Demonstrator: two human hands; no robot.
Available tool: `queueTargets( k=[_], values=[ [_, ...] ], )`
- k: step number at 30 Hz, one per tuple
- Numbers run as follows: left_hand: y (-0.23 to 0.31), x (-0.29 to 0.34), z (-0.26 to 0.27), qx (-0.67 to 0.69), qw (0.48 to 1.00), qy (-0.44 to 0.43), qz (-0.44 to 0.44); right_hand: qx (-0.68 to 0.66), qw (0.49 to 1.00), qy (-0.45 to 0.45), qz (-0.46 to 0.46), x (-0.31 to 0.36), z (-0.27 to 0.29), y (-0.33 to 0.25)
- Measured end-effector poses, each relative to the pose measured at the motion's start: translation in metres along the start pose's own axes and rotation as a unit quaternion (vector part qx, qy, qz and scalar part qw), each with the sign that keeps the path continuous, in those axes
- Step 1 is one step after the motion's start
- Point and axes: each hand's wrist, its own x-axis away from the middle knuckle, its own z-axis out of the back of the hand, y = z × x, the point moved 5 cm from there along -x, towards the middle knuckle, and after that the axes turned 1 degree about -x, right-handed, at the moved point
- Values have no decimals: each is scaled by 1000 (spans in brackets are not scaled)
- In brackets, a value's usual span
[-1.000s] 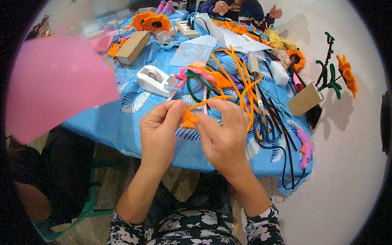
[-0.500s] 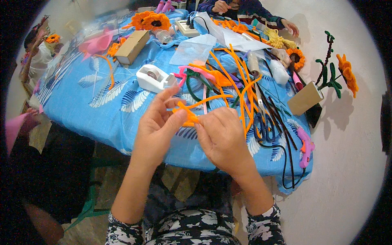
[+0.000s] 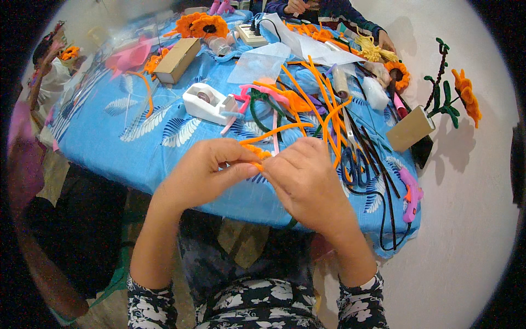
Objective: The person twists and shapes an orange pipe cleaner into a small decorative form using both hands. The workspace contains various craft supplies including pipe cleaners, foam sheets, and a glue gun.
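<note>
Over the near edge of the table, both my hands meet at a folded orange pipe cleaner (image 3: 256, 152). My left hand (image 3: 211, 167) pinches it between thumb and fingers from the left. My right hand (image 3: 307, 181) grips its other end, with the fingers curled and partly hiding it. Just beyond my hands lie loose orange pipe cleaners (image 3: 285, 131), a dark green twisted one (image 3: 255, 112) and a pink one (image 3: 241, 98). Blue-handled scissors (image 3: 355, 167) rest to the right of my right hand.
A white tape dispenser (image 3: 205, 104), a cardboard box (image 3: 178, 60) and orange fuzzy flowers (image 3: 211, 27) stand farther back. A pink glue gun (image 3: 410, 194) with a black cord lies at the right edge, near a box holding a flower stem (image 3: 411, 130). Other people sit left and across.
My left hand's raised, spread fingers have folded down onto the orange pipe cleaner, and the left forearm has swung outward. At the left, another person's pink item has shifted.
</note>
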Motion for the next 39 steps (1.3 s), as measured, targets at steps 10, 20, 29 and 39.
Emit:
queueTargets(
  k=[10,20,29,39],
  values=[
    [10,0,-4,-69,991,-7,-117,-12,1000,-17,-2,1,12,1],
    [14,0,-10,-120,983,-7,-142,25,998,-48,15,6,8,0],
    [19,5,-9,-161,976,44,-138,10,999,-39,-23,3,16,-2],
    [-5,10,-13,137,984,113,26,-296,921,102,-232,8,12,16]
  ],
)
